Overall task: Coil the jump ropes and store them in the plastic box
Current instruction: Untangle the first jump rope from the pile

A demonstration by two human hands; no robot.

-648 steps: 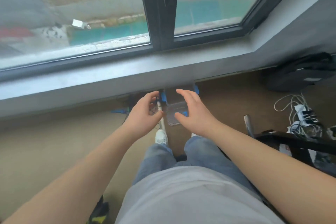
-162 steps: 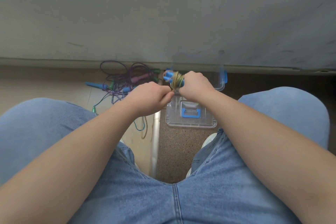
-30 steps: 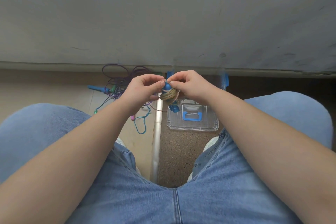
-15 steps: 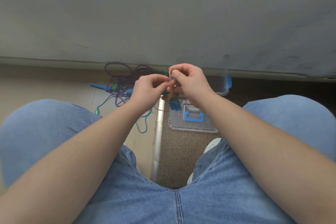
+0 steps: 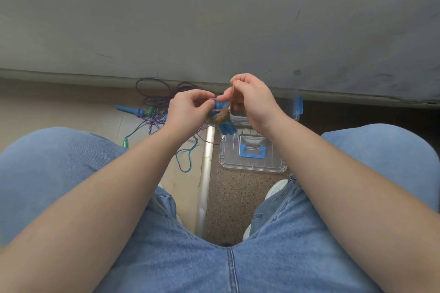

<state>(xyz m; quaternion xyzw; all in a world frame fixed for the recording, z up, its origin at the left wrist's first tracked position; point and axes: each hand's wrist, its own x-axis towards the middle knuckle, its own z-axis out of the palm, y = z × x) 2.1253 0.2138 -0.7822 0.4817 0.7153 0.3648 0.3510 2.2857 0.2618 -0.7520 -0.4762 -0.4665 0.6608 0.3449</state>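
Observation:
A tan jump rope [image 5: 221,118] with blue handles is wound into a small coil between my hands, above the floor. My left hand [image 5: 189,110] pinches the coil at its blue handle end. My right hand [image 5: 252,100] pinches a tan strand and holds it up from the coil. Below them sits the clear plastic box [image 5: 294,112] with blue latches, partly hidden by my right hand. Its clear lid [image 5: 252,162] with a blue handle lies on the floor in front of it. A tangle of purple and teal jump ropes [image 5: 157,112] lies on the floor to the left.
A grey wall [image 5: 214,31] under the window sill runs across the far side. A metal floor strip [image 5: 206,173] separates pale floor from speckled brown floor. My knees in blue jeans [image 5: 226,257] fill the near part of the view.
My right hand has risen, drawing a tan strand up from the coil. My left hand has stayed on the coil.

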